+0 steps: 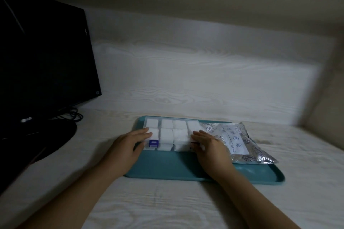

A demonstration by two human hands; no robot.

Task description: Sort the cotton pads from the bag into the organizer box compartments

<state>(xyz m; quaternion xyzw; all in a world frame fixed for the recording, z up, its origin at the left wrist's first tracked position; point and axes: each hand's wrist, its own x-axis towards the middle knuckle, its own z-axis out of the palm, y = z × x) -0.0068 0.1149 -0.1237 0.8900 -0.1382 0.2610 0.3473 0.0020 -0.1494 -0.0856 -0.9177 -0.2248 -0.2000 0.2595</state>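
Fingers of both hands, left and right, lie flat and straight on the box, whose compartments show white pads. Sorting looks done; pressing the lid shut likely comes next. Box and bag share a tray on the bench; a monitor stands well left, nothing blocking.

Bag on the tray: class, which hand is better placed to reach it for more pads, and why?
The right hand. It rests on the box's right edge, beside the silver bag. The left hand lies on the box's far side from the bag.
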